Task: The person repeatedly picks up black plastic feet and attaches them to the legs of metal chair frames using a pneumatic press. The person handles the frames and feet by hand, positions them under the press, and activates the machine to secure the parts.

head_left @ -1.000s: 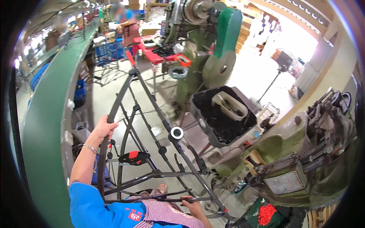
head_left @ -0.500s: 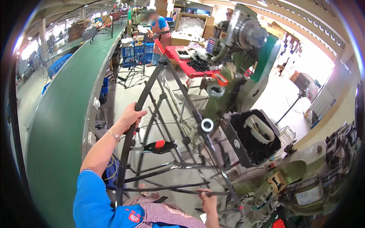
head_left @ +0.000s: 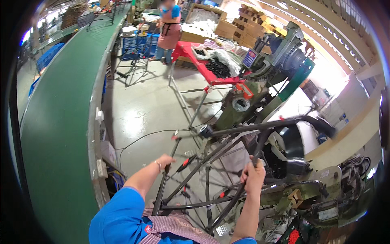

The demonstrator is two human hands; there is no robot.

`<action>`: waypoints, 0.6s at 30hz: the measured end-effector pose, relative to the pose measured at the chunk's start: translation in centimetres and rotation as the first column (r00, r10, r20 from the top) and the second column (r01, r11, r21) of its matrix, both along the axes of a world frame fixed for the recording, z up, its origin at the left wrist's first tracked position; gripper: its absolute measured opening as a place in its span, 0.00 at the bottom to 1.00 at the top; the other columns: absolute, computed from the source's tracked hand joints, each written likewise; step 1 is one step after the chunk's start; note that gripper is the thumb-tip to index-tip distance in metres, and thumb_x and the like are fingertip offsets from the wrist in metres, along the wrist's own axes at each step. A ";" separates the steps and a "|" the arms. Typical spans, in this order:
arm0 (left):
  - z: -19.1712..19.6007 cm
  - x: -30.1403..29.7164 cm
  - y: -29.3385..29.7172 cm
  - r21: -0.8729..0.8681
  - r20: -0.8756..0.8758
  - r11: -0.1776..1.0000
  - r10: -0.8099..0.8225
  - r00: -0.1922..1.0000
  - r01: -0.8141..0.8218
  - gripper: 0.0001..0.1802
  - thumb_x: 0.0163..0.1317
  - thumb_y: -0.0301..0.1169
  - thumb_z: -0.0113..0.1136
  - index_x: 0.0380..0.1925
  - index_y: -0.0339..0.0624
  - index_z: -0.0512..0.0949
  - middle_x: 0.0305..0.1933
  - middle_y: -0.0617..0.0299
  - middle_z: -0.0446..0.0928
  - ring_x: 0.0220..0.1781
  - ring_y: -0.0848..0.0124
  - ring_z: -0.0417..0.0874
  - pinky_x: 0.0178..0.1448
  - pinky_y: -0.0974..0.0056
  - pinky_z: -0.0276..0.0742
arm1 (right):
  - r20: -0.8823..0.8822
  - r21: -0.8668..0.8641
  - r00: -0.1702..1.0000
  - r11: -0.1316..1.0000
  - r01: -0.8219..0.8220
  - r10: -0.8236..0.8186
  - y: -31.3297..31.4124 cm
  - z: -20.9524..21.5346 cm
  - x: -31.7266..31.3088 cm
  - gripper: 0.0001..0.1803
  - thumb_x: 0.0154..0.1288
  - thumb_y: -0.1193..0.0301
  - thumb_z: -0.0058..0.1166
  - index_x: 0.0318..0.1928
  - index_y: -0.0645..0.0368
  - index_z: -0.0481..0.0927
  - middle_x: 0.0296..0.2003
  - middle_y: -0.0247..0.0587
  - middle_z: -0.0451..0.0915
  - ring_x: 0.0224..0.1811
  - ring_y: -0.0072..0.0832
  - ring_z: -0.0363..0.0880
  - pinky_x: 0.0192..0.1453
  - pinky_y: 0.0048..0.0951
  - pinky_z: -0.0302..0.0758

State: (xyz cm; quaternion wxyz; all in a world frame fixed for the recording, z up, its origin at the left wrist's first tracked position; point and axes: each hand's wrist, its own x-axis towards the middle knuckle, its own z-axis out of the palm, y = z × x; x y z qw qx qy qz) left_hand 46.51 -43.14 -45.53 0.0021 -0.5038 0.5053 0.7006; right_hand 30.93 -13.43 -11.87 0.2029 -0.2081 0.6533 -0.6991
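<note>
A black tubular metal frame (head_left: 252, 127) with several long legs, crossbars and small red parts lies tilted in front of me. My left hand (head_left: 163, 161) grips an upright tube of it, near the middle of the view. Farther right, my right hand (head_left: 254, 175) is wrapped round another tube, its fingers closed. From there the frame stretches up to the right, over a black bin (head_left: 295, 143). Its lower tubes come close to my checked apron (head_left: 170, 225). The far right end is blurred.
On the left runs a long green conveyor belt (head_left: 61, 134). A red table (head_left: 187, 51) carries black parts and plastic bags. Green machines (head_left: 243, 110) stand on the right. A cable (head_left: 142, 135) crosses the floor. Another person (head_left: 168, 32) stands at the back.
The frame has swung from upright to tilted, its top moving down and to the right. My right hand has risen to a different tube; my left hand is lower. My view has shifted right.
</note>
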 end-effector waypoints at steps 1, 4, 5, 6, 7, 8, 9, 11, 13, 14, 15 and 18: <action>-0.3 0.0 1.1 0.027 0.060 0.999 -0.048 0.997 0.047 0.19 0.52 0.33 0.71 0.34 0.29 0.76 0.26 0.52 0.75 0.22 0.62 0.76 0.23 0.53 0.75 | 0.037 0.074 0.999 0.997 0.005 -0.008 -1.2 -0.5 -0.5 0.13 0.68 0.75 0.46 0.52 0.61 0.68 0.19 0.32 0.65 0.11 0.17 0.58 0.13 0.21 0.58; 0.7 -1.7 -0.2 -0.075 0.058 0.948 -0.305 0.951 0.309 0.20 0.51 0.28 0.68 0.42 0.29 0.75 0.34 0.52 0.79 0.29 0.62 0.82 0.27 0.54 0.78 | 0.075 0.180 0.997 0.984 -0.013 0.000 -4.9 -3.5 -2.6 0.04 0.69 0.72 0.45 0.40 0.59 0.69 0.18 0.33 0.66 0.11 0.18 0.62 0.11 0.23 0.59; 4.1 -3.7 -1.0 -0.217 0.003 0.933 -0.295 0.956 0.288 0.19 0.52 0.26 0.66 0.43 0.30 0.75 0.35 0.53 0.80 0.32 0.63 0.82 0.30 0.56 0.78 | 0.032 0.271 0.999 0.963 -0.017 0.009 -5.9 -4.9 -3.5 0.04 0.69 0.71 0.44 0.38 0.58 0.68 0.17 0.34 0.67 0.10 0.19 0.62 0.10 0.23 0.60; 9.3 -6.4 -1.3 -0.349 -0.061 0.901 -0.296 0.953 0.257 0.18 0.52 0.24 0.64 0.44 0.31 0.75 0.35 0.54 0.80 0.34 0.64 0.83 0.33 0.57 0.79 | -0.010 0.364 1.000 0.931 -0.012 0.017 -6.8 -6.1 -4.4 0.05 0.69 0.70 0.44 0.36 0.57 0.66 0.17 0.35 0.67 0.10 0.19 0.63 0.10 0.24 0.60; 14.1 -7.9 -1.7 -0.617 -0.182 0.767 -0.357 0.916 0.176 0.18 0.53 0.25 0.64 0.45 0.34 0.76 0.37 0.55 0.80 0.37 0.63 0.83 0.37 0.59 0.79 | 0.018 0.389 1.000 0.921 -0.026 0.020 -8.8 -7.8 -5.0 0.06 0.69 0.69 0.44 0.36 0.57 0.67 0.17 0.35 0.67 0.10 0.20 0.64 0.10 0.25 0.61; 19.0 -9.5 -1.6 -0.815 -0.279 0.578 -0.445 0.851 0.035 0.18 0.53 0.25 0.65 0.45 0.37 0.76 0.38 0.56 0.80 0.40 0.63 0.82 0.41 0.60 0.80 | 0.043 0.417 0.999 0.908 -0.037 0.021 -10.6 -9.4 -5.6 0.06 0.69 0.69 0.44 0.36 0.57 0.67 0.17 0.36 0.67 0.10 0.21 0.64 0.10 0.27 0.61; 24.0 -11.3 -1.0 -0.923 -0.291 0.380 -0.569 0.769 -0.068 0.19 0.53 0.26 0.65 0.46 0.39 0.76 0.42 0.56 0.79 0.45 0.61 0.80 0.46 0.59 0.78 | 0.073 0.407 0.996 0.910 -0.071 0.046 -11.7 -10.9 -6.5 0.06 0.69 0.68 0.44 0.37 0.57 0.67 0.17 0.35 0.67 0.10 0.21 0.64 0.10 0.27 0.62; 32.0 -14.9 -0.5 -0.962 -0.179 0.012 -0.785 0.593 -0.274 0.23 0.52 0.31 0.67 0.49 0.41 0.75 0.51 0.56 0.75 0.54 0.57 0.75 0.58 0.56 0.71 | 0.089 0.446 0.995 0.891 -0.086 0.051 -14.1 -13.2 -8.3 0.08 0.69 0.66 0.44 0.41 0.57 0.67 0.17 0.35 0.67 0.11 0.22 0.64 0.12 0.29 0.63; 34.8 -18.8 -2.1 -0.908 0.052 -0.276 -0.821 0.569 -0.316 0.28 0.52 0.40 0.66 0.52 0.41 0.73 0.57 0.56 0.72 0.61 0.56 0.71 0.68 0.51 0.60 | 0.134 0.468 0.986 0.871 -0.148 0.095 -17.6 -13.6 -9.4 0.14 0.70 0.65 0.44 0.52 0.55 0.67 0.18 0.35 0.67 0.12 0.24 0.64 0.15 0.29 0.66; 34.5 -20.9 -3.5 -0.876 0.169 -0.404 -0.769 0.617 -0.264 0.31 0.53 0.45 0.65 0.54 0.41 0.72 0.59 0.56 0.71 0.63 0.56 0.69 0.71 0.49 0.54 | 0.110 0.434 0.984 0.885 -0.172 0.138 -19.2 -13.2 -9.2 0.20 0.71 0.62 0.43 0.59 0.55 0.65 0.19 0.36 0.67 0.12 0.25 0.64 0.16 0.29 0.67; 33.0 -22.4 -5.4 -0.842 0.346 -0.532 -0.659 0.668 -0.088 0.32 0.52 0.52 0.63 0.49 0.40 0.75 0.54 0.54 0.74 0.61 0.55 0.70 0.74 0.49 0.47 | 0.080 0.445 0.982 0.875 -0.191 0.173 -21.2 -13.3 -9.4 0.21 0.71 0.61 0.43 0.60 0.55 0.64 0.20 0.36 0.68 0.12 0.25 0.64 0.16 0.30 0.67; 34.7 -25.0 -4.6 -0.684 0.725 -0.679 -0.593 0.349 0.268 0.19 0.49 0.48 0.65 0.30 0.44 0.82 0.32 0.57 0.80 0.46 0.61 0.80 0.55 0.56 0.68 | 0.662 0.071 0.734 0.963 -0.261 0.150 -23.7 -15.9 -13.6 0.23 0.72 0.56 0.39 0.60 0.56 0.66 0.27 0.40 0.73 0.22 0.30 0.68 0.26 0.33 0.68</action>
